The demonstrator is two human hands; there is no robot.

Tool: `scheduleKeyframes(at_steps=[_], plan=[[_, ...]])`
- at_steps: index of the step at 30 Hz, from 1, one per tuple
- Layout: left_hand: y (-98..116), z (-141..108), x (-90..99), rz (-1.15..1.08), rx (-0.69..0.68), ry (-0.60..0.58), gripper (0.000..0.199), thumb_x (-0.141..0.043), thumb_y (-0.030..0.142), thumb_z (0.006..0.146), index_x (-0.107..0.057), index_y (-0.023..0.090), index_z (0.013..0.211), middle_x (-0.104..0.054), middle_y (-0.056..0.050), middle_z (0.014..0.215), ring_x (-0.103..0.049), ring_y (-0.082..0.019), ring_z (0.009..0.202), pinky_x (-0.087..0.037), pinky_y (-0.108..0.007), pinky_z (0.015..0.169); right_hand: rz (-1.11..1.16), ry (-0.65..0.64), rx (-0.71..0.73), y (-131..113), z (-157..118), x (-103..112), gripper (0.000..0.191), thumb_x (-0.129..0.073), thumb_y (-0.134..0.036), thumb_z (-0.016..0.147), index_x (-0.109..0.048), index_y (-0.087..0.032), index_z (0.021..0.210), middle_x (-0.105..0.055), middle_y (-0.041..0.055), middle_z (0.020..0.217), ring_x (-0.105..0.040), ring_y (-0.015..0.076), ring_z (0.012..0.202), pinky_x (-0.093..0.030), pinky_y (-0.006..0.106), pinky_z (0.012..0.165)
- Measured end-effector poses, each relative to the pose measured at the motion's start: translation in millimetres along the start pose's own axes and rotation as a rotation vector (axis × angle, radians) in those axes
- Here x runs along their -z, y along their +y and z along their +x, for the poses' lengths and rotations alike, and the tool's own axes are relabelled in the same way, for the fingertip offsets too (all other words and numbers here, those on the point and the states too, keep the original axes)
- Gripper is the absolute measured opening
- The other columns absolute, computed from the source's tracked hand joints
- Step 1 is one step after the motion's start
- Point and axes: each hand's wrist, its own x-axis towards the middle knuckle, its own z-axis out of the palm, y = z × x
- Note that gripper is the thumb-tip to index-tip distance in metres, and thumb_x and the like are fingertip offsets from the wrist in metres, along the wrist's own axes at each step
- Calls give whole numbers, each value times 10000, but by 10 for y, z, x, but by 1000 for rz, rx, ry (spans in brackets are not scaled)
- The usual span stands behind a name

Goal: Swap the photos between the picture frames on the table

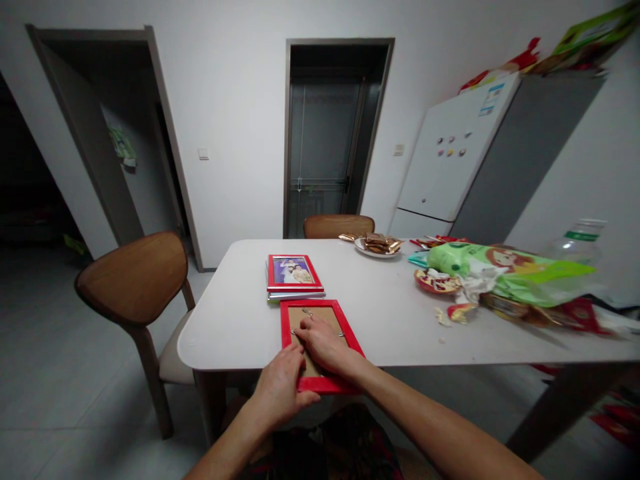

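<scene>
A red picture frame (pixel 349 325) lies face down at the table's front edge, its near end jutting out past it. Its brown backing board (pixel 325 313) faces up, with small metal clips at the sides and a hanger near the far end. My left hand (pixel 283 377) grips the near left edge of this frame, thumb at the near rim. Across the backing reaches my right hand (pixel 320 340), its fingers curled at the left metal clip; whether it pinches the clip is hidden. Just beyond lies a stack topped by a red-framed photo (pixel 295 272).
On the white table (pixel 230 320) are a plate of wrapped snacks (pixel 379 245), a bowl of fruit pieces (pixel 437 281), a green plastic bag (pixel 515 267), peel scraps and a clear jar (pixel 580 243). Wooden chairs (pixel 135 283) stand at the left and far side.
</scene>
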Motion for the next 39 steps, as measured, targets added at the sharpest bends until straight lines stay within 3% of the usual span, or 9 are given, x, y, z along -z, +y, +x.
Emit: scheduleKeyframes(at_steps=[11,16,22,26,33,39], plan=[[-29,2,-13,5,8,-17,723,-698,393,540,-432,142,1163,-424,-126,1271,-347,-246,1194,-297,-361,994,110,33,15,9,-18,26,196,-435,-248,801,-618,-196,848,-550,54,858,-452,173,869,-313,267,725],[-43,8,-24,-5,11,-25,622,-711,399,529,-499,146,1056,-453,-126,1243,-355,-253,1188,-316,-365,982,212,106,-234,160,126,-17,297,-376,-206,817,-562,-172,1046,-601,73,963,-516,148,868,-345,233,738],[-27,6,-9,-2,20,-31,594,-721,396,525,-501,158,1023,-440,-126,1255,-343,-249,1196,-308,-379,985,175,95,-475,394,427,-121,236,-428,-295,790,-628,-176,827,-646,68,827,-567,167,771,-361,236,622],[-5,5,0,14,17,-45,530,-720,388,531,-533,150,967,-439,-133,1256,-341,-247,1198,-306,-361,989,148,90,-560,461,548,-182,207,-481,-319,757,-622,-174,803,-649,80,816,-578,182,748,-360,244,595],[21,6,5,23,51,-42,607,-718,389,526,-508,140,1038,-468,-132,1232,-362,-252,1184,-308,-364,987,134,111,-596,509,569,-179,223,-494,-317,752,-601,-159,867,-634,108,877,-574,203,788,-365,255,609],[122,12,115,86,50,-70,631,-709,393,535,-497,128,1068,-474,-143,1220,-396,-265,1153,-301,-375,982,199,134,-548,613,494,-64,234,-450,-328,774,-611,-160,803,-646,66,811,-567,147,729,-358,218,600]])
